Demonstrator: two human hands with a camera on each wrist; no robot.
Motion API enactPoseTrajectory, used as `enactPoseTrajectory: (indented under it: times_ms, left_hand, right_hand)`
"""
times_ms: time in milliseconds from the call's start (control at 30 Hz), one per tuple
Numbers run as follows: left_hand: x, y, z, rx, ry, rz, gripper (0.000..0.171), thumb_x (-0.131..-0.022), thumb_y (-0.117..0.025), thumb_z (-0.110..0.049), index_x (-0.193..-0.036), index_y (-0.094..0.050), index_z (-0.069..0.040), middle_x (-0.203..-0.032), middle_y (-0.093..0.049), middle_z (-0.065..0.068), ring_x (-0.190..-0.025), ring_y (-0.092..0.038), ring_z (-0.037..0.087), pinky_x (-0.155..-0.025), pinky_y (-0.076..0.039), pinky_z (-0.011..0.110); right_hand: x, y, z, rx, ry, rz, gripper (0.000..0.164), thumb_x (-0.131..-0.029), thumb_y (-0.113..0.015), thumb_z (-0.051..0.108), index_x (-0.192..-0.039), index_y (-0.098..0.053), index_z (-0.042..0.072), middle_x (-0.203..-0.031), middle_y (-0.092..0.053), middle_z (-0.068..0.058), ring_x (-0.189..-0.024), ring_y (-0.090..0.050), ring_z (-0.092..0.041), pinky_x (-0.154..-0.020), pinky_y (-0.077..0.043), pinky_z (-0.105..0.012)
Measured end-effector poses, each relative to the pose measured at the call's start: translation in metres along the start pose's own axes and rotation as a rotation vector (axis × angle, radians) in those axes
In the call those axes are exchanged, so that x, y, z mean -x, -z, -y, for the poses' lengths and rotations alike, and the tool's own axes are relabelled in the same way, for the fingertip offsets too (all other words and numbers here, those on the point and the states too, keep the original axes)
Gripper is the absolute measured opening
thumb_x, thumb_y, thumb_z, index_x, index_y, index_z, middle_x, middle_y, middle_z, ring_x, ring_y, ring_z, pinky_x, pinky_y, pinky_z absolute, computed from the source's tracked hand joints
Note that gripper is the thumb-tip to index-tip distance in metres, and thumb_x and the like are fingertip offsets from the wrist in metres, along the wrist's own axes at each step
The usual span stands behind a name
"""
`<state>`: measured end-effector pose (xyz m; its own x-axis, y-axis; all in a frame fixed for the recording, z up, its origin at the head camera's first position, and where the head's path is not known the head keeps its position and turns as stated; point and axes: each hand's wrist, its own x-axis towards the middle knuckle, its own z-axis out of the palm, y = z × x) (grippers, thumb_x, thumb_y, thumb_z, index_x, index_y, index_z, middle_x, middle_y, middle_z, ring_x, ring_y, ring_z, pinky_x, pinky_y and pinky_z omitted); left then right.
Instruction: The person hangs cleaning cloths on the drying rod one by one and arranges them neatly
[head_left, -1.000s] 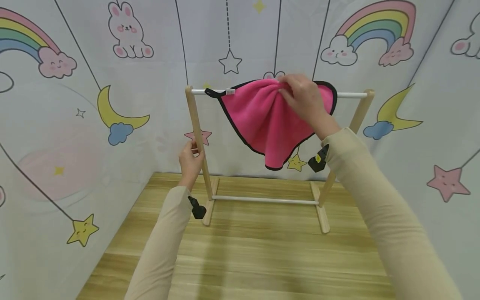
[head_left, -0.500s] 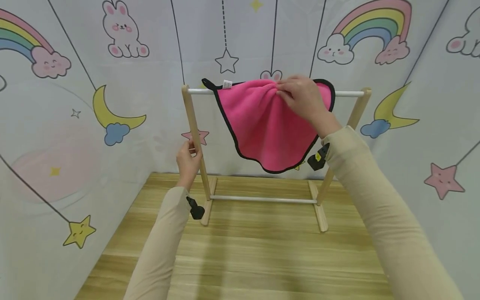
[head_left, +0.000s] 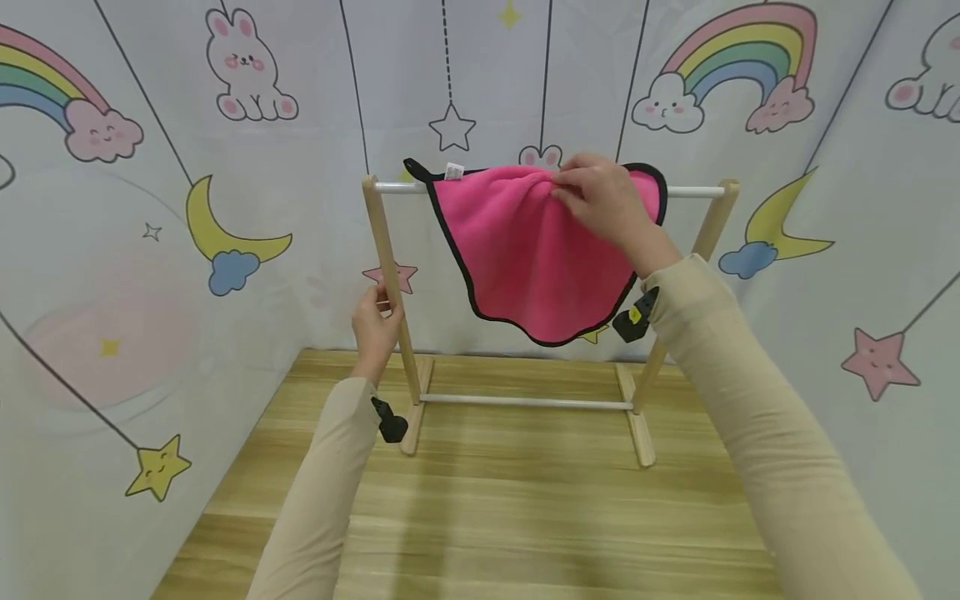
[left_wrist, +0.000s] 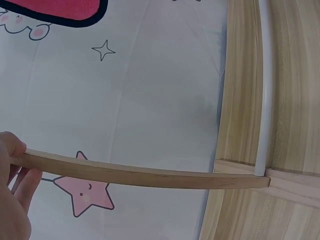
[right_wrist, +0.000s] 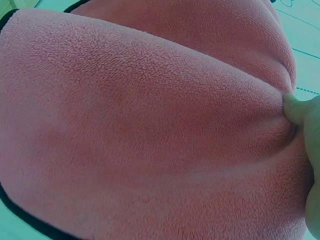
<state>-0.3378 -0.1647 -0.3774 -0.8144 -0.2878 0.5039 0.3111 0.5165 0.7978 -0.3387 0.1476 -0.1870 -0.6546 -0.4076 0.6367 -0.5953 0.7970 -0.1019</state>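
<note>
A pink towel [head_left: 517, 250] with black edging hangs in front of the upper white rail [head_left: 697, 192] of a wooden rack. My right hand [head_left: 603, 196] pinches the towel near the middle of its top, bunching the cloth into folds; in the right wrist view the thumb [right_wrist: 298, 109] presses into the plush fabric [right_wrist: 140, 120]. A black loop [head_left: 417, 169] and a white tag [head_left: 454, 172] stick up at the towel's upper left corner. Lower left, my left hand [head_left: 377, 329] grips the rack's left wooden post [head_left: 386, 250], which the left wrist view shows between thumb and fingers.
The rack's lower white bar [head_left: 525, 402] joins two wooden feet [head_left: 642, 437] on the wood-grain tabletop [head_left: 487, 508]. White sheets printed with rainbows, moons and stars stand behind the rack and at both sides. Small black cameras [head_left: 636, 321] sit on both wrists.
The towel's lower part has spread out from a narrow fold, and its upper left corner with the loop has risen above the rail. Both hands keep their holds.
</note>
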Motion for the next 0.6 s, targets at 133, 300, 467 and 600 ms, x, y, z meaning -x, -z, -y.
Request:
enactPoseTrajectory:
  times_ms: [133,300,467,600]
  left_hand:
    - [0.0,0.002,0.0,-0.005,-0.004,-0.002,0.024,-0.081,-0.06,0.001,-0.105,-0.057,0.004,-0.099,-0.061,0.02,-0.09,-0.062,0.032,-0.08,-0.054,0.041]
    - [-0.002,0.002,-0.001,0.0,-0.009,-0.009,0.024,-0.08,-0.06,0.001,-0.104,-0.057,0.005,-0.098,-0.062,0.021,-0.088,-0.063,0.032,-0.078,-0.055,0.039]
    - [-0.001,0.002,-0.001,0.002,0.006,-0.005,0.024,-0.08,-0.059,0.002,-0.103,-0.057,0.006,-0.097,-0.062,0.021,-0.089,-0.063,0.032,-0.078,-0.055,0.039]
    - [-0.001,0.002,-0.001,0.005,0.012,0.001,0.023,-0.08,-0.059,0.002,-0.103,-0.056,0.005,-0.098,-0.061,0.021,-0.09,-0.062,0.032,-0.079,-0.054,0.04]
  right_hand:
    - [-0.003,0.001,0.002,-0.018,-0.007,-0.007,0.024,-0.088,-0.059,0.013,-0.107,-0.066,0.001,-0.099,-0.063,-0.014,-0.092,-0.057,-0.026,-0.079,-0.051,-0.036]
    - [-0.006,0.004,0.004,-0.02,-0.021,-0.025,0.021,-0.088,-0.058,0.011,-0.103,-0.068,0.0,-0.097,-0.065,-0.015,-0.091,-0.058,-0.026,-0.081,-0.05,-0.037]
    - [-0.009,0.004,0.004,0.002,-0.021,-0.022,0.02,-0.089,-0.058,0.011,-0.103,-0.068,0.0,-0.097,-0.064,-0.015,-0.09,-0.059,-0.027,-0.082,-0.051,-0.038]
    - [-0.012,0.004,0.004,0.025,-0.015,-0.099,0.02,-0.09,-0.056,0.011,-0.101,-0.068,0.0,-0.095,-0.064,-0.015,-0.09,-0.06,-0.027,-0.081,-0.051,-0.038]
